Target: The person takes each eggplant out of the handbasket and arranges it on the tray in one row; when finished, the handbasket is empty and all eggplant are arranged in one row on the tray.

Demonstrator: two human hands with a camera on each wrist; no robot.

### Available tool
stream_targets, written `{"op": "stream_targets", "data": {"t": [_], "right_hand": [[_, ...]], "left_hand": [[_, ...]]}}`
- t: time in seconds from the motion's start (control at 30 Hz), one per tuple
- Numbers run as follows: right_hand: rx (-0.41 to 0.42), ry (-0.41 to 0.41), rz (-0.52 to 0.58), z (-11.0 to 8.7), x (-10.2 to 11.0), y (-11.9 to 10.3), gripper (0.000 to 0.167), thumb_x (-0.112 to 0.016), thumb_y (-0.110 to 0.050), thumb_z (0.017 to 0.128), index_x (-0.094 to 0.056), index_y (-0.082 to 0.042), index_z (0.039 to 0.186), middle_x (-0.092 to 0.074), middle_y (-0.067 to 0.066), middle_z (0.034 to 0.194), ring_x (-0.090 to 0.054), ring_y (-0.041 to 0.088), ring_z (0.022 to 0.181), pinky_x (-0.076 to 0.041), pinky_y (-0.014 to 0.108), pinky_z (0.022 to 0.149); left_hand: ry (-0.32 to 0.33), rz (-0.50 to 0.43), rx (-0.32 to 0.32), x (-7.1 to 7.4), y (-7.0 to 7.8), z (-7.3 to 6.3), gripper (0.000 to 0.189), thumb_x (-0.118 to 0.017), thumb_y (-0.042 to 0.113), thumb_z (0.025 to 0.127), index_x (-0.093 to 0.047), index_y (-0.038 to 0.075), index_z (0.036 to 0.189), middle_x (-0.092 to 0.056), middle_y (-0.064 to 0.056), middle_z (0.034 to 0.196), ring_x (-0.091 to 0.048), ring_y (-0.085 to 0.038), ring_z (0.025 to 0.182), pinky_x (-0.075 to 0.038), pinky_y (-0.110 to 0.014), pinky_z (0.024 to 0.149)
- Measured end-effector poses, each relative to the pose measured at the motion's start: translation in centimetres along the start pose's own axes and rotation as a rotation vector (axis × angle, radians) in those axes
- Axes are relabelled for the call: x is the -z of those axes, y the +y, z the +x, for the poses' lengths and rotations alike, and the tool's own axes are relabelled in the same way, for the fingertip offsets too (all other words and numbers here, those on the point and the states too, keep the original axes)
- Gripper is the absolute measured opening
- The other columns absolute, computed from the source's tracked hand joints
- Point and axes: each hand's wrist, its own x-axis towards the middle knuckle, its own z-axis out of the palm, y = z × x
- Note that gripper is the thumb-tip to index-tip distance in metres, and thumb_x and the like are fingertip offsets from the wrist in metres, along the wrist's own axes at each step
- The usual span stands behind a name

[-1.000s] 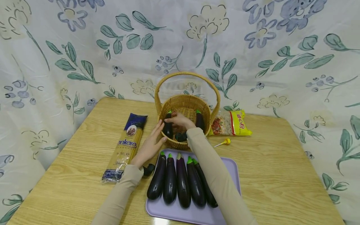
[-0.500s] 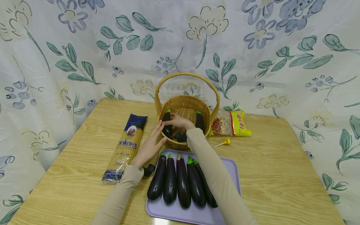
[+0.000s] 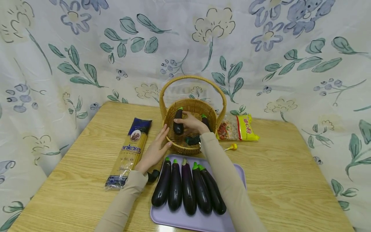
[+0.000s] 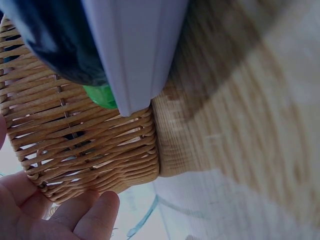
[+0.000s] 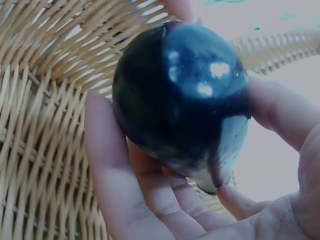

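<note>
My right hand (image 3: 192, 124) grips a dark purple eggplant (image 3: 178, 124) inside the wicker basket (image 3: 188, 147). Thumb and fingers wrap the eggplant (image 5: 180, 95) in the right wrist view, its rounded glossy end toward the camera. In the head view its green stem points to the back. A second eggplant (image 3: 205, 120) lies along the basket's right side, partly hidden by my right hand. My left hand (image 3: 155, 149) rests against the basket's left front with fairly straight fingers. Those fingers (image 4: 97, 217) touch the woven rim in the left wrist view.
Several eggplants (image 3: 188, 190) lie side by side on a lilac tray (image 3: 171, 220) before the basket. Left of it is a spaghetti packet (image 3: 127, 154). A yellow-and-clear food bag (image 3: 239, 127) and a yellow lollipop (image 3: 233, 147) lie to the right. A floral curtain (image 3: 179, 42) hangs behind.
My right hand has lifted the eggplant off the basket's left side and moved it rightward, toward the basket's middle. My left hand stays at the rim.
</note>
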Motion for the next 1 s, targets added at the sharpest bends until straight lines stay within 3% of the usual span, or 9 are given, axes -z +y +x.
{"op": "stream_targets", "data": {"t": [0.47,0.73,1.0], "right_hand": [[0.102,0.02,0.025,-2.9,1.5,-0.5,0.079,-0.058,-0.025,0.097,-0.006,-0.023,0.156,-0.037,0.022,0.148,-0.048,0.041,0.131,-0.05,0.058,0.095],[0.157,0.01,0.011,-4.9,1.9,-0.4,0.077,-0.058,-0.023,0.098,-0.008,-0.026,0.156,-0.024,0.019,0.157,-0.047,0.04,0.132,-0.046,0.058,0.101],[0.201,-0.036,-0.008,-7.0,2.1,0.2,0.078,-0.058,-0.021,0.097,-0.007,-0.028,0.156,-0.035,0.022,0.15,-0.048,0.04,0.13,-0.048,0.058,0.098]], "left_hand": [[0.009,0.015,-0.015,-0.2,-0.2,0.1,0.066,-0.049,0.03,0.102,-0.017,0.012,0.157,-0.003,-0.003,0.166,-0.014,-0.036,0.15,-0.023,-0.063,0.114],[0.01,0.008,-0.035,-0.3,-0.5,0.2,0.066,-0.048,0.032,0.102,-0.016,0.011,0.156,-0.004,-0.004,0.166,-0.013,-0.036,0.15,-0.024,-0.063,0.114],[0.013,0.021,-0.04,-0.3,-0.5,0.2,0.067,-0.048,0.034,0.102,-0.016,0.013,0.157,-0.004,-0.005,0.165,-0.014,-0.037,0.149,-0.024,-0.063,0.114]]}}
